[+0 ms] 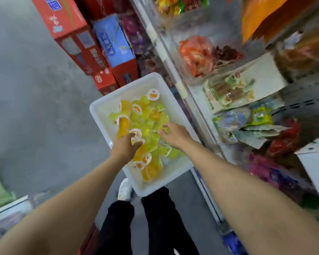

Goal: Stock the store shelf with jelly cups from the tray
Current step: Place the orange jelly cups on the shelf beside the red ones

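- Head view: I see both hands down in one white tray (99,111) holding a pile of jelly cups (145,126), too many and too blurred to count.
- Left hand (126,146) and right hand (173,133) touch the pile with loose fingers; whether either is holding a cup I cannot tell.
- The shelf (191,96) lies to the right, nearer the right hand.

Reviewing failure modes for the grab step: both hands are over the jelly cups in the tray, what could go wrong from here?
1. The jelly cups lie loose and heaped in the white tray; the left hand and right hand, reaching in together, may knock some out or collide.
2. The tray sits low beside the shelf, with the person's feet partly under it; a bump could tip it.
3. Motion blur hides whether either hand holds a cup.
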